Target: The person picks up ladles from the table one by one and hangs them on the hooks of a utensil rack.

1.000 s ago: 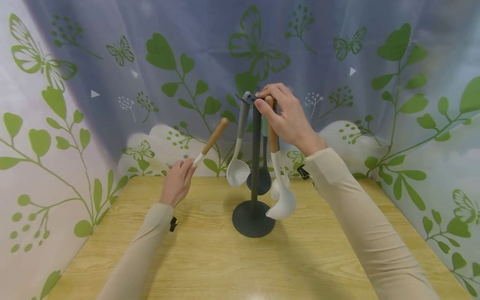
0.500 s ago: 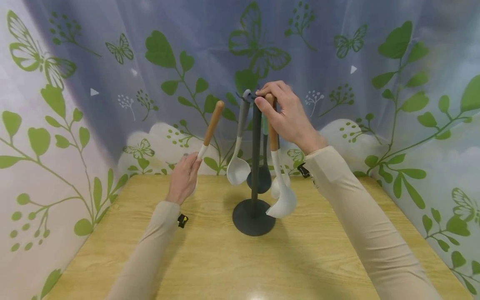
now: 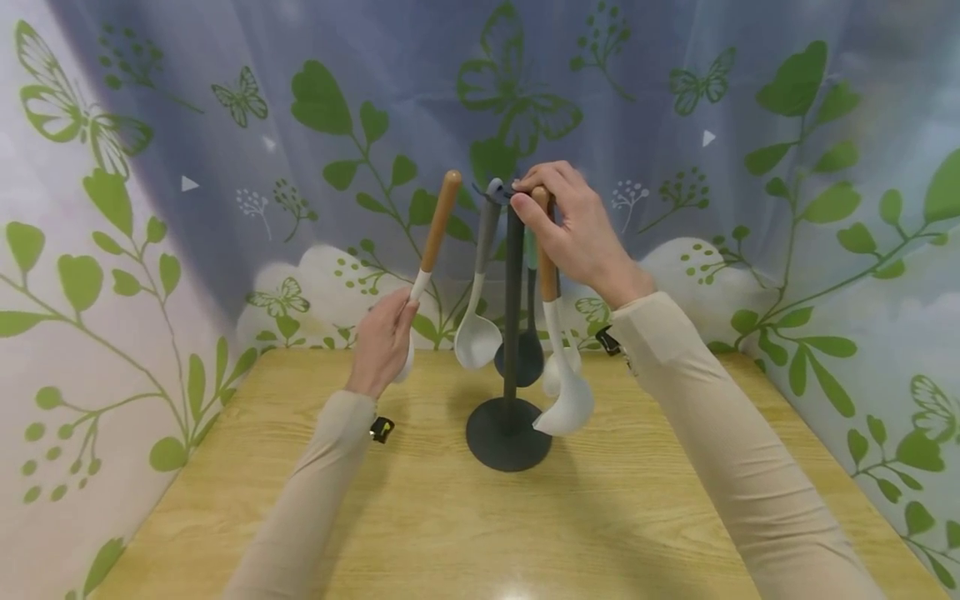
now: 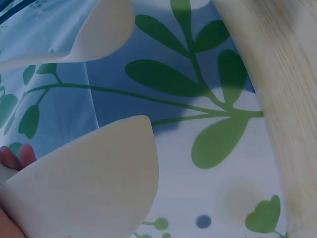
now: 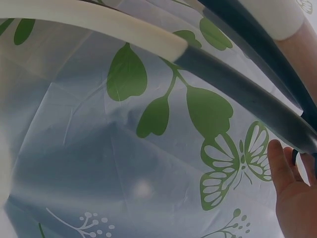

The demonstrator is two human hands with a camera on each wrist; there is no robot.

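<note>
My left hand (image 3: 381,343) grips a kitchen utensil by its white neck, the wooden handle (image 3: 441,221) pointing up, left of a dark utensil stand (image 3: 510,437). Its broad white head (image 4: 94,183) fills the lower left of the left wrist view; in the head view the hand mostly covers it. My right hand (image 3: 573,225) holds the top of the stand by the hooks, fingers curled over it. Just below that hand hangs a white ladle (image 3: 566,404) with a wooden handle. A white ladle (image 3: 477,342) with a grey handle hangs on the stand's left side.
Behind the post hang a dark ladle (image 3: 529,362) and another white utensil (image 3: 552,379). The stand's round base rests on a wooden table (image 3: 450,525). A leaf-and-butterfly printed curtain (image 3: 420,83) surrounds the table's back and sides.
My left hand has moved right and up towards the stand, and its utensil's handle has swung more upright and risen. The right hand has stayed at the stand's top.
</note>
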